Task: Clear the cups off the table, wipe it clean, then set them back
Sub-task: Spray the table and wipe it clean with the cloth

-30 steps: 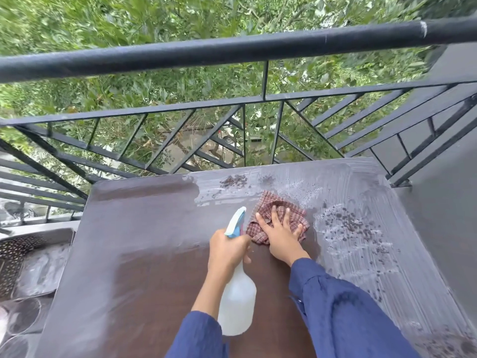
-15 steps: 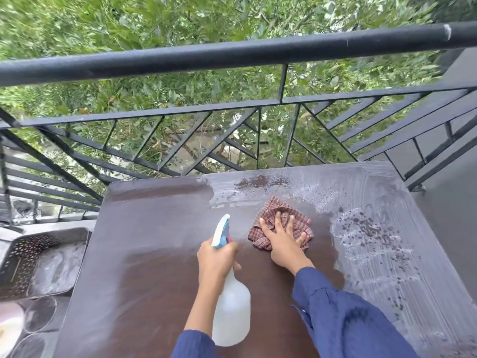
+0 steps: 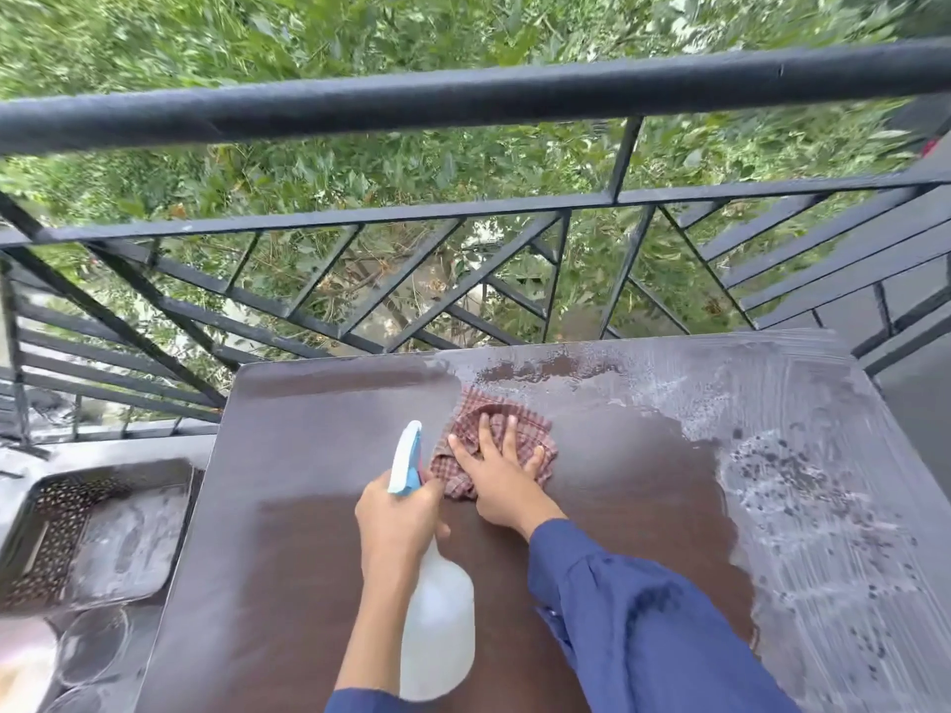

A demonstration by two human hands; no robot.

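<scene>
A dark brown table (image 3: 319, 506) fills the lower middle, with no cups on it. My right hand (image 3: 502, 481) lies flat, fingers spread, pressing a red checked cloth (image 3: 520, 429) onto the tabletop near its far middle. My left hand (image 3: 399, 527) grips the neck of a white spray bottle (image 3: 437, 625) with a blue and white nozzle (image 3: 405, 458), held just left of the cloth. Wet soapy streaks and dark specks (image 3: 803, 506) cover the table's right side and far edge. Glass cups (image 3: 92, 640) stand low at the left, off the table.
A black metal railing (image 3: 463, 100) runs along the far edge, with green foliage beyond. A perforated metal tray (image 3: 92, 532) sits at the left, below table level. A grey floor (image 3: 921, 398) lies to the right.
My right hand has slid the cloth toward the far edge and slightly left, leaving a wiped dark patch behind it. The view has shifted left; the spray bottle stays in my left hand.
</scene>
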